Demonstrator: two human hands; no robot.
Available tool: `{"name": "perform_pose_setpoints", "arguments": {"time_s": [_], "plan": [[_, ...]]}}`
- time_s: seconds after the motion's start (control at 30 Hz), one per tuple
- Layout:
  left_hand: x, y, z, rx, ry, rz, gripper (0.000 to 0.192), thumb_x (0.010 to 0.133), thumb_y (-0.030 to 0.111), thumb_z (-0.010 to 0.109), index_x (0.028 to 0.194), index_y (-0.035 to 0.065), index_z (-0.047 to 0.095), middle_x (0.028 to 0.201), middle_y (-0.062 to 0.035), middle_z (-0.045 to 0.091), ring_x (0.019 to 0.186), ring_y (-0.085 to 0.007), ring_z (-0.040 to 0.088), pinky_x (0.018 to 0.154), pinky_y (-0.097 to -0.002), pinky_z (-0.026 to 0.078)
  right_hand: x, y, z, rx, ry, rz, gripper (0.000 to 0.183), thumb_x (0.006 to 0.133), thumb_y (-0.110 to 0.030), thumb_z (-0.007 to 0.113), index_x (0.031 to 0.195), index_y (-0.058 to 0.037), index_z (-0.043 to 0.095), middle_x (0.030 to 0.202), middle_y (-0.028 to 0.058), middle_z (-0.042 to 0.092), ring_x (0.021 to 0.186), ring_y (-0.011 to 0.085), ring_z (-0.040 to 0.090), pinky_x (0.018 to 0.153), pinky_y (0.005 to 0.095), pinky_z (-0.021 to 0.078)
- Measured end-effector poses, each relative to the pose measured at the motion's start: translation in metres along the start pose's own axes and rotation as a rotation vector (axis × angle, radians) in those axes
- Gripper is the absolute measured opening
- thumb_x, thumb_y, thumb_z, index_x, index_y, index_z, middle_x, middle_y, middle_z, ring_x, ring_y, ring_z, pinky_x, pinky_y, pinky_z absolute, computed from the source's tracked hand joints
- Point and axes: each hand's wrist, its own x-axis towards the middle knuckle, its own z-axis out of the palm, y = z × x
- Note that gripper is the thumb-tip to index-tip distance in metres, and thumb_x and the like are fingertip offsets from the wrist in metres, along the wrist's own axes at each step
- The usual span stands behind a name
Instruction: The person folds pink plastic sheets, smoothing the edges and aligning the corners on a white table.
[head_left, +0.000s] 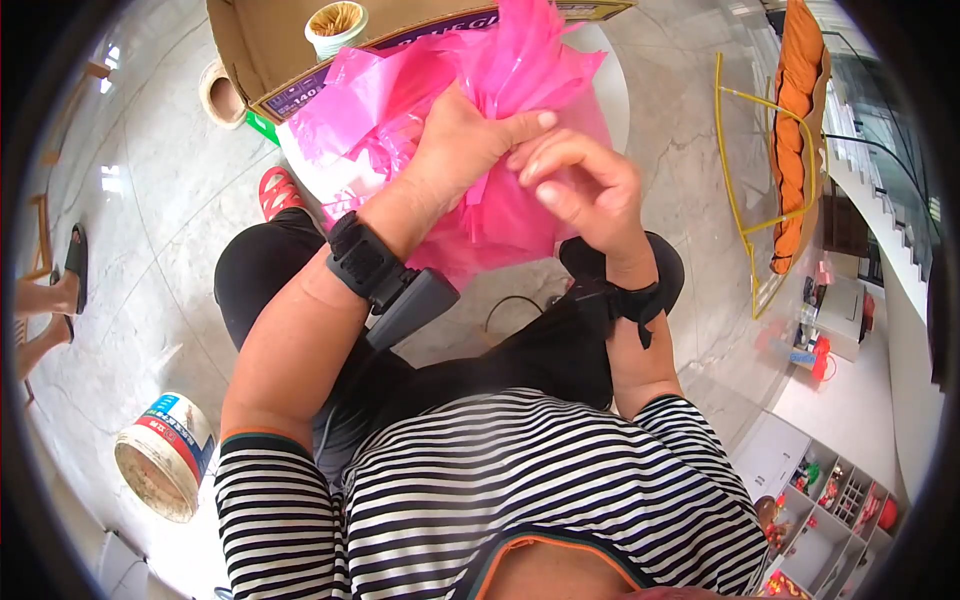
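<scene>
A large pink plastic bag (480, 232) lies before me on a round white surface (613, 75), its top gathered into a ruffled bunch. My left hand (469, 135) grips the bag's gathered neck, with the thumb stretched to the right. Just right of it, my right hand (589, 176) has its fingers curled near the left thumb and over the bag; whether it pinches a bit of the plastic cannot be told. A narrow pink strip hangs below the gathered neck. What the bag holds is hidden.
Behind the bag stands an open cardboard box (274, 45) beside a pale tub of thin sticks (336, 28). Buckets (169, 457) stand on the tiled floor at left, near another person's feet (71, 285). A yellow metal frame (739, 195) stands right, by an orange cushion (796, 142).
</scene>
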Motion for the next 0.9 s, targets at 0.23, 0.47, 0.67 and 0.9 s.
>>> {"name": "perform_pose_setpoints", "arguments": {"time_s": [0.23, 0.47, 0.67, 0.9], "plan": [[0.002, -0.009, -0.005, 0.032, 0.087, 0.054, 0.03, 0.075, 0.0, 0.069, 0.104, -0.0059, 0.061, 0.096, -0.011, 0.067, 0.084, -0.0176, 0.063, 0.075, -0.0308, 0.051, -0.007, -0.003, -0.013, 0.065, 0.276, 0.114, 0.012, 0.078, 0.0, 0.067, 0.089, 0.0004, 0.064, 0.078, 0.0079, 0.065, 0.076, 0.0165, 0.062, 0.072, 0.0275, 0.0488], [0.002, -0.007, -0.004, 0.079, 0.068, 0.024, 0.033, 0.078, -0.001, 0.068, 0.11, -0.004, 0.059, 0.101, -0.0109, 0.066, 0.087, -0.0182, 0.064, 0.076, -0.0312, 0.053, -0.023, 0.026, -0.059, -1.074, 0.463, 0.548, 0.023, 0.079, -0.018, 0.068, 0.095, -0.002, 0.065, 0.08, 0.0097, 0.067, 0.07, 0.0216, 0.063, 0.067, 0.0316, 0.049], [-0.001, -0.005, -0.007, 0.09, 0.073, 0.012, 0.032, 0.078, -0.001, 0.068, 0.108, -0.0036, 0.06, 0.1, -0.0104, 0.066, 0.086, -0.0177, 0.064, 0.076, -0.0318, 0.053, -0.022, 0.025, -0.054, -1.089, 0.313, 0.639, 0.019, 0.079, -0.018, 0.065, 0.092, -0.0037, 0.062, 0.079, 0.0102, 0.065, 0.071, 0.0276, 0.062, 0.065, 0.035, 0.0478], [-0.002, -0.004, -0.005, 0.028, 0.07, 0.033, 0.03, 0.078, -0.001, 0.069, 0.107, -0.0033, 0.06, 0.098, -0.0101, 0.066, 0.083, -0.0174, 0.064, 0.074, -0.0309, 0.053, -0.015, 0.023, -0.047, -0.841, 0.644, 0.488, 0.011, 0.084, -0.009, 0.062, 0.093, -0.0029, 0.059, 0.078, 0.0084, 0.065, 0.071, 0.0206, 0.063, 0.064, 0.0292, 0.0472]]}}
